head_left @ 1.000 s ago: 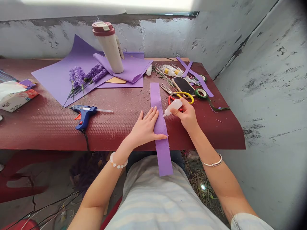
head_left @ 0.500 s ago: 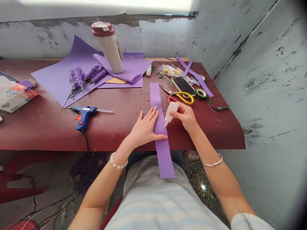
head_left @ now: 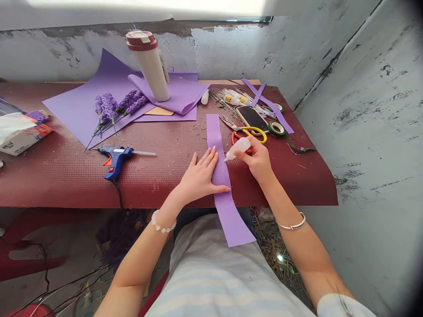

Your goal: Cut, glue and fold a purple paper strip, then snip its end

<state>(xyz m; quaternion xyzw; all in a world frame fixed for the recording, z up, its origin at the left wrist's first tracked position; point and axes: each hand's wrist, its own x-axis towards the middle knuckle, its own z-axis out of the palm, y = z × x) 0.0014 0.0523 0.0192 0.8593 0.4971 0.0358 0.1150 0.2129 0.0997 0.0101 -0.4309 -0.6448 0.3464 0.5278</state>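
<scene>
A long strip of lilac foam paper (head_left: 215, 149) lies on the dark red table (head_left: 66, 185), its near end hanging past the table edge. My left hand (head_left: 200, 176) rests flat on the strip, fingers spread and fingertips over its middle. My right hand (head_left: 257, 158) grips a small white plastic glue bottle (head_left: 239, 148), tilted so its nozzle points left and down. The nozzle tip sits at the strip's right edge. Red-and-yellow-handled scissors (head_left: 247, 134) lie just beyond my right hand.
A blue glue gun (head_left: 115, 162) lies left of my hands. Farther back are lilac sheets (head_left: 86, 105), lavender-like flowers (head_left: 117, 108), a white-and-red tumbler (head_left: 148, 66), a phone (head_left: 251, 119), green floral tape (head_left: 276, 128) and a tissue box (head_left: 20, 140). Concrete walls bound the back and right.
The strip's hanging end has swung to the right. The glue bottle has tipped from nearly upright to a slant, with its nozzle back at the strip's edge.
</scene>
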